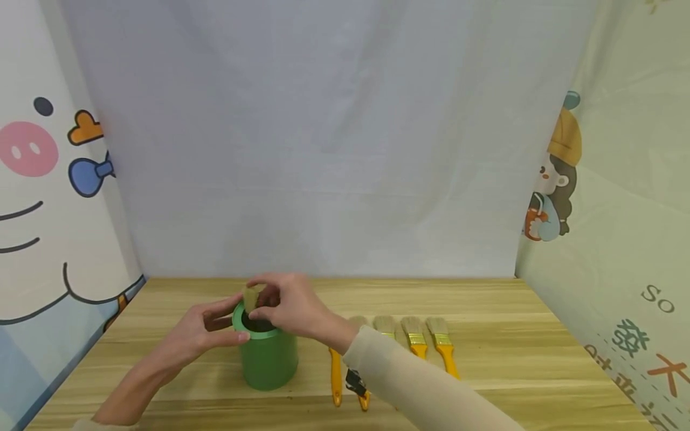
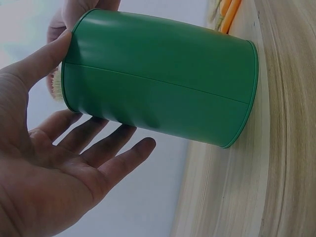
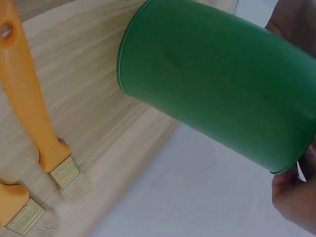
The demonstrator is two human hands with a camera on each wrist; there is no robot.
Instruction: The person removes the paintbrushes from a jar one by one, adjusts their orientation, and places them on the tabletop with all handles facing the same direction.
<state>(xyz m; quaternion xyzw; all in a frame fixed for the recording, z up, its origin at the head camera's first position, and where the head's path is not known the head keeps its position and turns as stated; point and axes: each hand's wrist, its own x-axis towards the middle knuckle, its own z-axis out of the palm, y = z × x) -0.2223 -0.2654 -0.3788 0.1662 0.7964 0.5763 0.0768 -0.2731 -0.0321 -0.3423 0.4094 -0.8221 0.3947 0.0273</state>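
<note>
A green can stands upright on the table's left half. The left hand steadies it from the left, thumb on the near rim and fingers spread round the far side, as the left wrist view shows with the can's wall. At the can's mouth, the right hand pinches a paintbrush near its pale bristles. The bristles point up above the rim, while the brush's handle is hidden inside the can. In the right wrist view only part of the right hand shows, by the rim.
Several paintbrushes with yellow-orange handles lie in a row right of the can, bristles toward the back; the right sleeve covers some. The wooden table meets a pale cloth behind and printed cloths at both sides.
</note>
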